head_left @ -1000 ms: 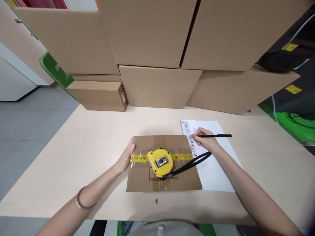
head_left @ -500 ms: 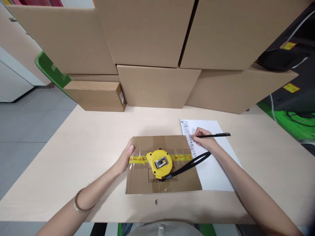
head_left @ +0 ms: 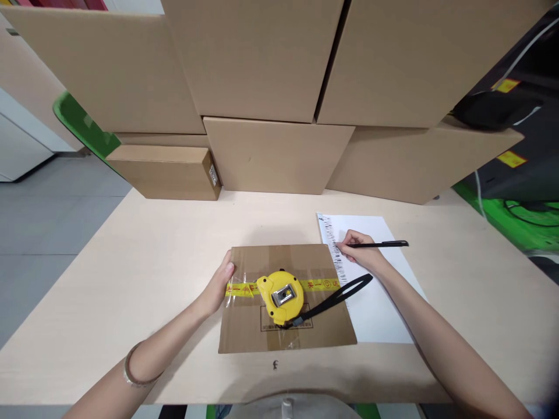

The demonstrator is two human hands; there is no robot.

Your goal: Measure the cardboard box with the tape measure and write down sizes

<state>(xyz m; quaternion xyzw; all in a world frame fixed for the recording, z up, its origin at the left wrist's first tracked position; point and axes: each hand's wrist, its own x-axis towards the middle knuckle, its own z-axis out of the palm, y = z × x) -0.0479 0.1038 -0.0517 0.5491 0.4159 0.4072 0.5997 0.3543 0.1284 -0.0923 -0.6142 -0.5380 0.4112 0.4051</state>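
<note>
My left hand [head_left: 218, 286] grips the left edge of a brown cardboard box [head_left: 244, 331], its thumb at the upper corner and the other fingers hidden. Yellow printed tape runs across the box. On top lies a yellow tape measure [head_left: 293, 308], its metal clip facing up. The black wrist strap [head_left: 332, 298] reaches over the box's right edge. In my right hand [head_left: 358, 248] is a black pen [head_left: 395, 244], its writing end down at the marked left side of a white sheet of paper [head_left: 382, 314]. The box covers part of that sheet.
Large cardboard boxes [head_left: 279, 157] are stacked along the back of the table [head_left: 174, 233]. A smaller flat box [head_left: 174, 174] stands at the back left. Dark equipment with cables [head_left: 502, 139] is at the right. A small black mark [head_left: 275, 365] is on the table's front.
The whole view has shifted slightly, so things appear a little lower and further left. Both hands keep their holds on the box and the pen.
</note>
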